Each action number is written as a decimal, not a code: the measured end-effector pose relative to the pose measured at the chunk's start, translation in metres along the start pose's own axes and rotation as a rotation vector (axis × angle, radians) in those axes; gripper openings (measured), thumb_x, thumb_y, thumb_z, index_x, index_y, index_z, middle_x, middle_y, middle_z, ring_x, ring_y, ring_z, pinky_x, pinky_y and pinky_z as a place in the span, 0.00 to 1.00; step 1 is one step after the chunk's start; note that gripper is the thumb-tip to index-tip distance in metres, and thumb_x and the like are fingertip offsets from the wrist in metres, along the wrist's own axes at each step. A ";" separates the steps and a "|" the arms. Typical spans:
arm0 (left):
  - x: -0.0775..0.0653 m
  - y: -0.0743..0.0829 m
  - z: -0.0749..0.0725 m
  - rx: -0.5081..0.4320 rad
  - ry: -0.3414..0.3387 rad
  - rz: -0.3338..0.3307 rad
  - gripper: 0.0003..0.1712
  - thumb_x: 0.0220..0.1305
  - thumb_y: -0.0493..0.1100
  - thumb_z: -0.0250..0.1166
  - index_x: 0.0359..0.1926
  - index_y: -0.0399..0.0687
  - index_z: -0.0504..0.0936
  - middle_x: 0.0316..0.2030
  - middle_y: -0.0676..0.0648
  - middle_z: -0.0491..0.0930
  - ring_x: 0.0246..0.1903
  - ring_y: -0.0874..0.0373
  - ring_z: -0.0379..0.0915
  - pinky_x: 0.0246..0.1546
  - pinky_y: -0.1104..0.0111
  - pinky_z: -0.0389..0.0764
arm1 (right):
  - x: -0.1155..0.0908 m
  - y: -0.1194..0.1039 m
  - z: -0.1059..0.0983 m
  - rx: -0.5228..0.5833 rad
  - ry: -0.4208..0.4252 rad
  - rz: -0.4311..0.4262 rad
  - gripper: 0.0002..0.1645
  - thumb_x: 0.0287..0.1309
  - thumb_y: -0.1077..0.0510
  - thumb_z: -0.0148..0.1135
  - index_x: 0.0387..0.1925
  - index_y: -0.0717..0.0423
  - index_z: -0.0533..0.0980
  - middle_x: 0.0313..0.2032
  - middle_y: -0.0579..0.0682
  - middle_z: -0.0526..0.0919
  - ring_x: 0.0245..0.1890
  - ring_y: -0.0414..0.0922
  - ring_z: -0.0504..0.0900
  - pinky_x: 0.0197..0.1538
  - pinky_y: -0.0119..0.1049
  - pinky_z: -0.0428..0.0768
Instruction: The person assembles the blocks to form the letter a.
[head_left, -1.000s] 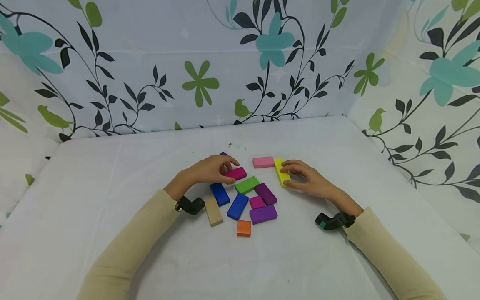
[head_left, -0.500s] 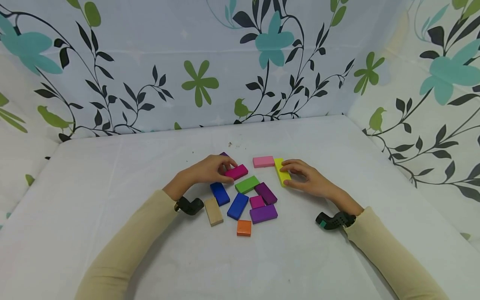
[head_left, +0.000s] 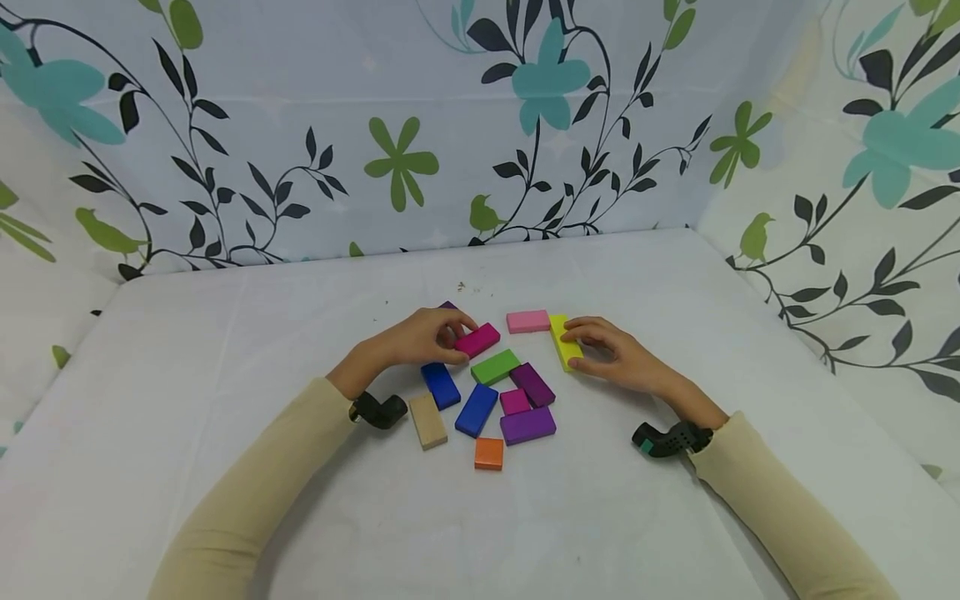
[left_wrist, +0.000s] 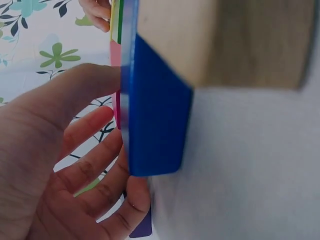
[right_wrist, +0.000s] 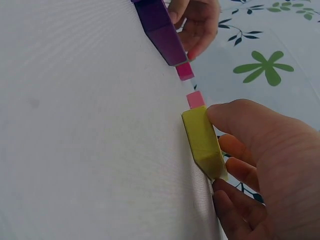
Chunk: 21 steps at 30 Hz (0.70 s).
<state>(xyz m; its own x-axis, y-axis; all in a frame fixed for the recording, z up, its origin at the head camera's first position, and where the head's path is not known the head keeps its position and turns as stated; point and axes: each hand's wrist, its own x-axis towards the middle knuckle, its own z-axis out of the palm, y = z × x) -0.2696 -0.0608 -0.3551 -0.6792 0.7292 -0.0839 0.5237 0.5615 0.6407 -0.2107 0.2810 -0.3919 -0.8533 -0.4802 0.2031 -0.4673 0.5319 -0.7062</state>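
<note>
One of the hands (head_left: 423, 337) mostly hides a purple block (head_left: 448, 305).

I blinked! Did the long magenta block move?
Yes: the long magenta block moved slightly right and farther away, closer to the pink block, which stayed put.
</note>
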 end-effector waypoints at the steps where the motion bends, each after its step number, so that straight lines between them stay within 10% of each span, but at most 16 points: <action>1: 0.001 0.000 0.000 0.003 0.002 0.001 0.28 0.62 0.42 0.68 0.61 0.40 0.73 0.50 0.40 0.79 0.47 0.50 0.76 0.49 0.62 0.79 | 0.000 0.001 0.000 0.004 -0.002 0.002 0.22 0.59 0.63 0.66 0.55 0.62 0.76 0.63 0.59 0.69 0.65 0.56 0.68 0.65 0.49 0.67; 21: 0.007 0.012 0.002 0.120 0.023 -0.058 0.29 0.63 0.49 0.68 0.62 0.45 0.73 0.50 0.43 0.79 0.42 0.53 0.76 0.43 0.66 0.79 | 0.001 0.000 -0.001 0.008 -0.013 0.035 0.22 0.59 0.63 0.66 0.56 0.62 0.75 0.64 0.59 0.68 0.66 0.56 0.66 0.66 0.49 0.65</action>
<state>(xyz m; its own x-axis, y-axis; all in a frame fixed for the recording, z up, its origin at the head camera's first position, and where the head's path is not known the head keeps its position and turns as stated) -0.2672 -0.0487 -0.3494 -0.7209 0.6858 -0.0997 0.5400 0.6461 0.5394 -0.2125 0.2814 -0.3911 -0.8658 -0.4709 0.1692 -0.4355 0.5425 -0.7184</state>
